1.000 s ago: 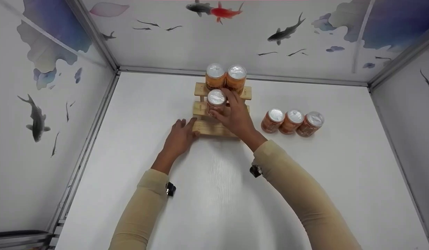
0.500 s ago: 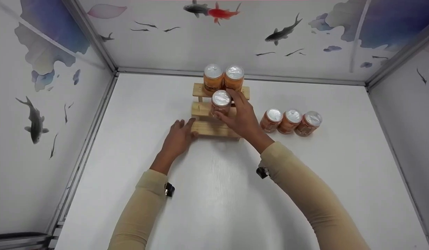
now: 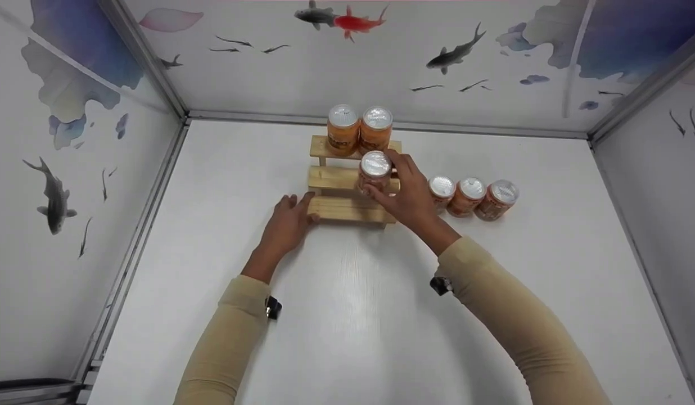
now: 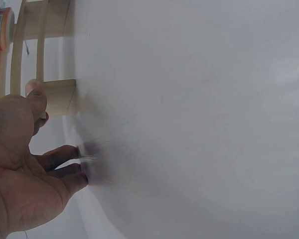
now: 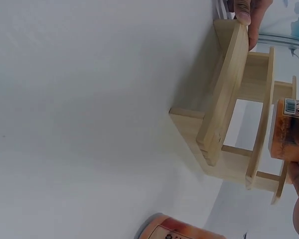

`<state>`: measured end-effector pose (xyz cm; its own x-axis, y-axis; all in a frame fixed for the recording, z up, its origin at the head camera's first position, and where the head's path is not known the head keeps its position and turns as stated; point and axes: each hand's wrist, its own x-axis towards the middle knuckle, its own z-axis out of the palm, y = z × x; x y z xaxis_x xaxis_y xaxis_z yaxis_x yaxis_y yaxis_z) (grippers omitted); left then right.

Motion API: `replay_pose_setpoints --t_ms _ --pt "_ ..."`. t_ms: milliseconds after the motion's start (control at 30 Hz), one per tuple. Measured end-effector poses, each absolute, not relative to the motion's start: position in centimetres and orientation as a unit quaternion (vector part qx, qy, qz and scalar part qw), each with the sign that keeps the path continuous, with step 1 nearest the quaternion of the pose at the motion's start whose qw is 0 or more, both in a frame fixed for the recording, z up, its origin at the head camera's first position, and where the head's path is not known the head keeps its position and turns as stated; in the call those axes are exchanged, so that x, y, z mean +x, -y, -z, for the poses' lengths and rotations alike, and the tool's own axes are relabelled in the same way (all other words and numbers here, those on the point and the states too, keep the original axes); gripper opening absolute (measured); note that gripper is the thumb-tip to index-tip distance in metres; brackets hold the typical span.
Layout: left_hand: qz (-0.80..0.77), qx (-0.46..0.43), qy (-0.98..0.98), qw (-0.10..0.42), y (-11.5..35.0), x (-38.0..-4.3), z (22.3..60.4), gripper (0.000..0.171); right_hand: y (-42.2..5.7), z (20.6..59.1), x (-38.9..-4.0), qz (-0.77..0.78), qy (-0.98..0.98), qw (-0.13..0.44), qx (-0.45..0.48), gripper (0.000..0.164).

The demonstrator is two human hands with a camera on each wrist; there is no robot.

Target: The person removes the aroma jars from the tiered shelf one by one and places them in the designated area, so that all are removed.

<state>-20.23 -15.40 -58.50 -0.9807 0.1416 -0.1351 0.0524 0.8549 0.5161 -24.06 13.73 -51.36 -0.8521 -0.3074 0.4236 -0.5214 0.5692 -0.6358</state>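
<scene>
A three-step wooden rack stands on the white table. My left hand pinches the left end of its lowest step, thumb in front and index finger behind; in the left wrist view the other fingers reach down to the tabletop. My right hand holds an orange can with a silver lid, upright at the right part of the middle step, fingers and thumb around its side. In the right wrist view the can shows a barcode label. Two more orange cans stand side by side on the top step.
To the right of the rack, three orange cans stand in a row on the table, the nearest one partly behind my right hand. White panels with painted fish enclose the table at the back and sides.
My right hand has moved the held can rightward along the middle step, from its left part to its right part. The left hand stays at the rack's left end.
</scene>
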Motion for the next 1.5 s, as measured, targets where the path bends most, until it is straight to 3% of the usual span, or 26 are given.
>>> replay_pose_setpoints --t_ms 700,1300,1500 --pt "-0.274 0.073 -0.958 0.052 15.8 -20.2 59.2 0.064 -18.2 51.8 -22.6 -0.383 0.894 0.138 0.185 0.080" --pt "-0.292 0.061 -0.951 0.078 15.7 -19.9 58.4 0.067 -20.3 51.9 -21.4 -0.391 0.890 0.161 0.171 0.079" --pt "-0.294 0.074 -0.951 0.055 15.9 -20.0 58.9 0.064 -20.7 52.0 -20.9 -0.385 0.895 0.158 0.161 0.078"
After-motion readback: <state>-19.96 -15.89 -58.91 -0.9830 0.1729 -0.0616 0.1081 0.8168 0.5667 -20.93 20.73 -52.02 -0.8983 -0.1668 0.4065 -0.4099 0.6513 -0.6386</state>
